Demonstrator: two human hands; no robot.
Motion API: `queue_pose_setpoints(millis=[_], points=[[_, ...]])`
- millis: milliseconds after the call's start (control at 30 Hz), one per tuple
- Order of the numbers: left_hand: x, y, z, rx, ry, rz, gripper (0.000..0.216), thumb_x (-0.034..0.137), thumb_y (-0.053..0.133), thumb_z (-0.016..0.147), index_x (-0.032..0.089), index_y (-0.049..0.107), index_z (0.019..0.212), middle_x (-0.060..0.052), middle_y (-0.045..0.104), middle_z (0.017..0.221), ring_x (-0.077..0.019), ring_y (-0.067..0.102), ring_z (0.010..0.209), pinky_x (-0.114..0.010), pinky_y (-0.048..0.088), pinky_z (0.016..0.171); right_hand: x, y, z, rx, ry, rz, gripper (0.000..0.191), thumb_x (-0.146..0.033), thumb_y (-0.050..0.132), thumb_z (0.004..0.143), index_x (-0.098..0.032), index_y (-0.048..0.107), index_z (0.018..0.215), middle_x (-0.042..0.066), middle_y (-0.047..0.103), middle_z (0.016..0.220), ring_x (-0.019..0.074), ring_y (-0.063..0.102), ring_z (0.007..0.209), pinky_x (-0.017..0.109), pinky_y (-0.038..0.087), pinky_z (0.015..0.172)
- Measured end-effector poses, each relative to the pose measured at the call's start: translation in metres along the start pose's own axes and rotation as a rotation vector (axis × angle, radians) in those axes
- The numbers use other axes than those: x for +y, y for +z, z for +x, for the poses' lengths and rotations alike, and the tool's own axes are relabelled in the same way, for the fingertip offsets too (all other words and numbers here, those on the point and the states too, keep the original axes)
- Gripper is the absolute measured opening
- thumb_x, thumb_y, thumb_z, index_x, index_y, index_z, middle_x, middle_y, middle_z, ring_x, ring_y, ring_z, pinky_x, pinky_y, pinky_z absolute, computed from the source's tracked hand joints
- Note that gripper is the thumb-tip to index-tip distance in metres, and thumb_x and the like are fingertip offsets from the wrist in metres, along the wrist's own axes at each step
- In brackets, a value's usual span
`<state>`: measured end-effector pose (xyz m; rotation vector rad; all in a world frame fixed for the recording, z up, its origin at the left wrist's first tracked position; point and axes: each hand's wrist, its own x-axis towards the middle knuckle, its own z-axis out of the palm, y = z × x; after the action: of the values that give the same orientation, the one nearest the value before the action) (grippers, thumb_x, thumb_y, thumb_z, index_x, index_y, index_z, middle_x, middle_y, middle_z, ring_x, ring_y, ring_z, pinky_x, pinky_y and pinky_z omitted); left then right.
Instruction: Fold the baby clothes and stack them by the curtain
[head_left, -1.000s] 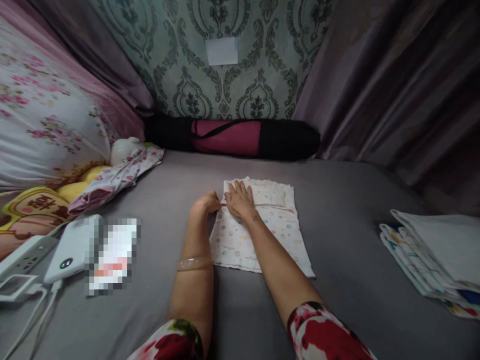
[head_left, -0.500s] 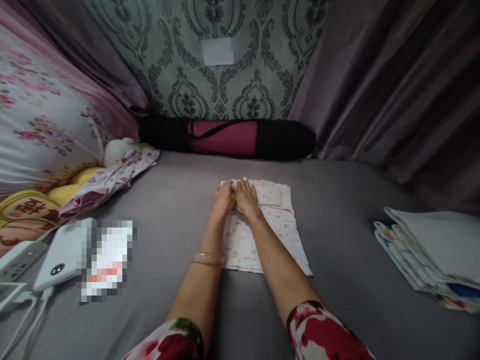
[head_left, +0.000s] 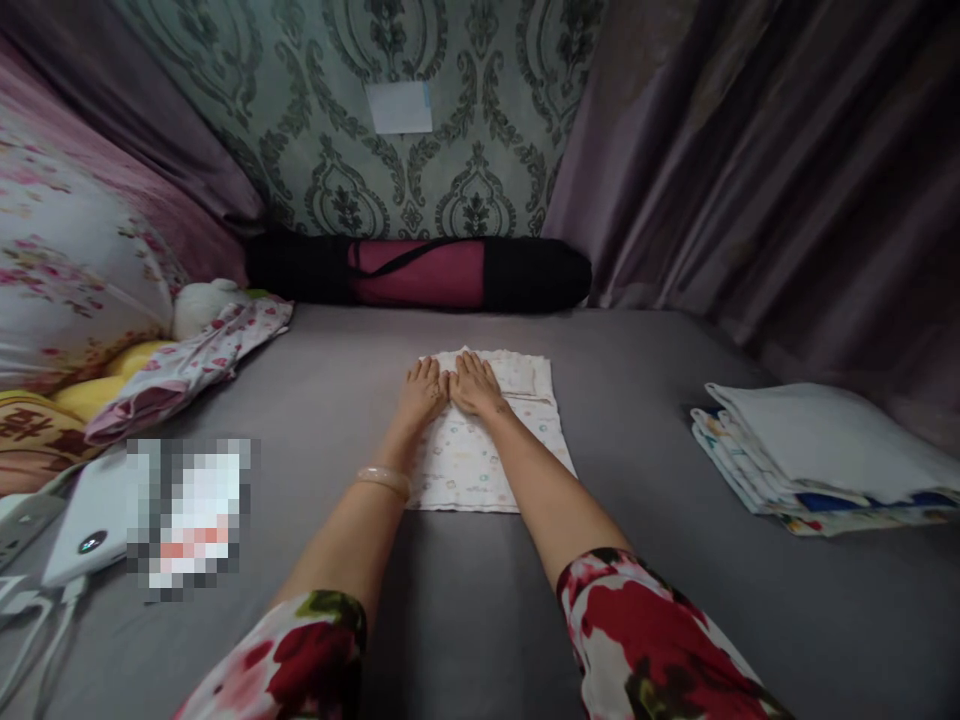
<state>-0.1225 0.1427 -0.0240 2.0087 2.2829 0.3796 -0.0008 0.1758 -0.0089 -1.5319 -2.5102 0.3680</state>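
Note:
A white cloth with a small pastel print lies flat on the grey bed sheet, its far edge folded over into a band. On the left part of that band my left hand rests palm down, fingers stretched out. Beside it my right hand also presses flat on the band, fingers pointing away from me. The two hands nearly touch at the thumbs. What lies beneath the palms is hidden.
On the right sits a stack of folded cloths. At the left are a white power bank with cables, a power strip, a pixelated item and plush toys. A black and pink long bag lies along the wall.
My hands have flattened and spread on the folded band; the left hand was turned more on its side before. The whole view has shifted, so things appear further left.

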Motion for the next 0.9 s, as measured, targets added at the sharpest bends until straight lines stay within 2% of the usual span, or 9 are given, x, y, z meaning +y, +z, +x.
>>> queue_pose_setpoints(millis=[167,433,633,900], points=[[-0.003,-0.001,-0.001,-0.072,-0.032,0.029,0.066,0.049,0.014,0.098,0.012,0.029,0.151,-0.015,0.023,0.159,-0.0293,0.020,0.147,-0.050,0.017,0.117,0.025,-0.006,-0.015,0.034,0.002,-0.049,0.061,-0.037,0.022,0.100,-0.004,0.025,0.151,0.011,0.021,0.159,0.0213,0.013,0.147,0.038,0.007,0.119],[-0.001,-0.005,-0.002,-0.084,-0.065,-0.009,0.068,0.048,0.015,0.096,0.010,0.027,0.151,-0.014,0.021,0.159,-0.0295,0.018,0.147,-0.051,0.014,0.118,0.064,-0.022,-0.037,0.036,0.014,-0.121,0.062,-0.036,0.023,0.099,-0.002,0.026,0.151,0.012,0.019,0.160,0.0223,0.014,0.147,0.038,0.008,0.119],[0.000,-0.005,-0.001,-0.094,-0.073,0.011,0.070,0.049,0.014,0.096,0.009,0.024,0.152,-0.015,0.021,0.159,-0.0302,0.018,0.147,-0.052,0.015,0.118,0.088,-0.034,-0.050,0.005,0.118,-0.134,0.063,-0.036,0.023,0.098,0.000,0.023,0.151,0.017,0.019,0.159,0.0265,0.015,0.147,0.040,0.011,0.118],[-0.006,-0.009,0.000,-0.147,-0.042,0.043,0.071,0.055,0.013,0.095,0.015,0.023,0.153,-0.013,0.020,0.160,-0.0314,0.017,0.147,-0.054,0.015,0.117,0.113,-0.030,-0.056,0.028,0.118,-0.100,0.067,-0.043,0.021,0.099,-0.001,0.024,0.151,0.016,0.021,0.159,0.0262,0.013,0.147,0.037,0.012,0.118]])
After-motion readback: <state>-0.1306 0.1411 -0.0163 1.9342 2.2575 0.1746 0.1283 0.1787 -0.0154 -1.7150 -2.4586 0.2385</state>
